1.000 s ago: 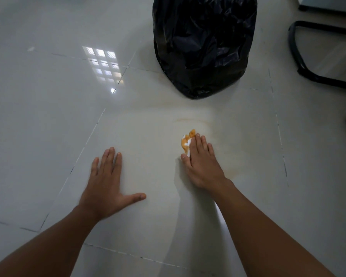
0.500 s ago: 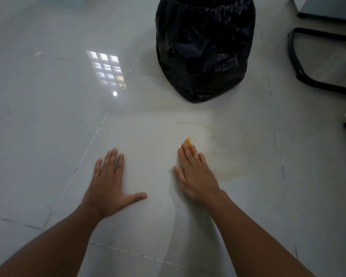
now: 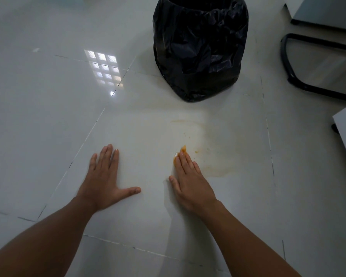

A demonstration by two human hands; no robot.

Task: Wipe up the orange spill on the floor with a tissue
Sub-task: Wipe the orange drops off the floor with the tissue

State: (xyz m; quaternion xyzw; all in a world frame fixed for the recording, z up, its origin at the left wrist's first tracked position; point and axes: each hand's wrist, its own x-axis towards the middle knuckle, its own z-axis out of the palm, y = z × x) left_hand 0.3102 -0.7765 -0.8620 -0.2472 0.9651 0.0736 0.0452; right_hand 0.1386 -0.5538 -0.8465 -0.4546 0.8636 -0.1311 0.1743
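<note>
Tiled floor (image 3: pixel 48 116) with a black bag-lined bin (image 3: pixel 200 48) standing beyond a pale orange spill (image 3: pixel 214 154). Left hand (image 3: pixel 104 180) lies flat, fingers spread, empty. Right hand (image 3: pixel 190 180) presses flat, fingers together, on an orange-stained tissue (image 3: pixel 181 151) at the spill's left edge.

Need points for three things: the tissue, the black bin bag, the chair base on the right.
tissue (image 3: pixel 182 149), head view: orange-soaked tip poking out past the right hand's fingertips.
black bin bag (image 3: pixel 200 47), head view: middle of its crinkled front.
chair base (image 3: pixel 288 62), head view: left side of the black tube loop.
</note>
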